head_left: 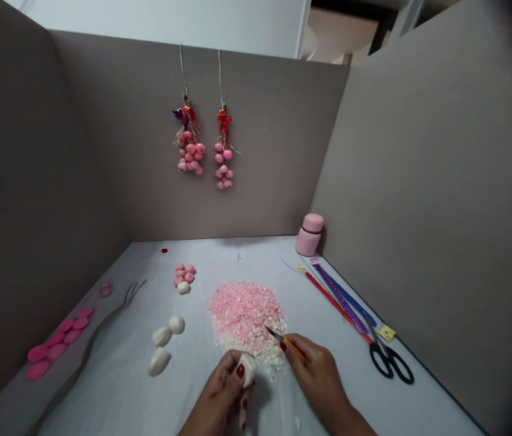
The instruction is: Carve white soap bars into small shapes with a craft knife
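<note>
Fingers (227, 367) of my left hand (216, 395) are gripping a white piece (249, 368) at six o'clock from a heap of pink and white shavings (246, 307). At four o'clock, my right hand (317, 370) is gripping a yellow-handled knife (296, 350), its blade (275, 333) pointing toward ten o'clock over the heap; I cannot tell whether it is touching. Farther out, black-handled scissors (391, 357) are lying between three and four o'clock; three white pieces (161, 336) are resting between eight and nine. At ten, pink balls (180, 274) are clustering; at one, I am seeing a pink bottle (308, 240). Farthest off, two pink bunches (191, 151) are hanging against the grey wall (274, 139) between eleven and twelve.
</note>
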The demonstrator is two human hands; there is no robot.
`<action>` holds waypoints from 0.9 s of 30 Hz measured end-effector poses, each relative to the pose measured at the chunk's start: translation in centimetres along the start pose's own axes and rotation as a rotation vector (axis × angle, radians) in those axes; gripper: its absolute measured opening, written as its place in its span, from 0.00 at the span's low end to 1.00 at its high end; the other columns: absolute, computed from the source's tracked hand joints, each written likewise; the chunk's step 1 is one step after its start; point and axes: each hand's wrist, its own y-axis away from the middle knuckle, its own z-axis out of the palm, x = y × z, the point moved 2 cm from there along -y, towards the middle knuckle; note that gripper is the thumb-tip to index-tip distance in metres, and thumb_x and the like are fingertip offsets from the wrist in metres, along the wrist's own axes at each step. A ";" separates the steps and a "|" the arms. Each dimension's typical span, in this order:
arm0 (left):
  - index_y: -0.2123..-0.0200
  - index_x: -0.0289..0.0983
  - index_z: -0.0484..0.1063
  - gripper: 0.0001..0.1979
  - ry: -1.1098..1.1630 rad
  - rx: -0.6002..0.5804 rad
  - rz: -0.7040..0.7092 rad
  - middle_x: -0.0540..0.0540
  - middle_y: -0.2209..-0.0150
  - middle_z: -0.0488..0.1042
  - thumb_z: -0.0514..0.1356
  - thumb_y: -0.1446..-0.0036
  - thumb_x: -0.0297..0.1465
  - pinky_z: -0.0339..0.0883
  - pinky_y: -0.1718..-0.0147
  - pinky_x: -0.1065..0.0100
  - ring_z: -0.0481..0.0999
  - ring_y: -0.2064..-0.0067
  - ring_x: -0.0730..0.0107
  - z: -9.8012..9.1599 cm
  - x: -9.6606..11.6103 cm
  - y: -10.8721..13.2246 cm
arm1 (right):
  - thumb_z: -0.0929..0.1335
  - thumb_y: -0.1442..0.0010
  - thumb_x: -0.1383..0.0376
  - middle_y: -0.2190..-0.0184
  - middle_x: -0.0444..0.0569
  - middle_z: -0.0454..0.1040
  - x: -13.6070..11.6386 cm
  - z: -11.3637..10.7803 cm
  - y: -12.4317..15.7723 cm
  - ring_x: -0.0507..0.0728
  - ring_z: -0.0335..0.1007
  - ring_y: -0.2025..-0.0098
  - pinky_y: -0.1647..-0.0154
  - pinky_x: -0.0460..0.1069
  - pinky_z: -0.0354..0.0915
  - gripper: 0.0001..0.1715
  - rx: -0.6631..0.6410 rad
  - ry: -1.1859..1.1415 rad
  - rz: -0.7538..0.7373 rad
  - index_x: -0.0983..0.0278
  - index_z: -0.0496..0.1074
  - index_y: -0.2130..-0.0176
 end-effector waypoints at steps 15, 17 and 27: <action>0.65 0.37 0.73 0.17 -0.221 0.210 0.195 0.50 0.74 0.70 0.64 0.47 0.45 0.63 0.77 0.71 0.68 0.75 0.72 -0.8 -0.8 -0.1 | 0.59 0.32 0.60 0.72 0.46 0.74 -1.8 1.2 1.1 0.55 0.72 0.71 0.70 0.47 0.62 0.14 -0.151 -0.022 -0.163 0.60 0.70 0.64; 0.64 0.37 0.73 0.17 -0.317 0.286 0.260 0.51 0.75 0.69 0.64 0.47 0.45 0.62 0.75 0.71 0.67 0.74 0.70 -1.2 -1.1 0.1 | 0.59 0.31 0.59 0.73 0.46 0.73 -2.2 1.4 1.3 0.55 0.72 0.72 0.72 0.47 0.62 0.16 -0.157 0.022 -0.218 0.61 0.70 0.65; 0.65 0.38 0.72 0.09 -0.560 0.459 0.360 0.53 0.77 0.68 0.61 0.48 0.36 0.59 0.78 0.73 0.65 0.77 0.71 -1.2 -1.0 0.7 | 0.57 0.30 0.57 0.76 0.46 0.72 -2.7 1.6 1.4 0.54 0.70 0.75 0.74 0.47 0.59 0.22 -0.133 0.061 -0.260 0.62 0.70 0.69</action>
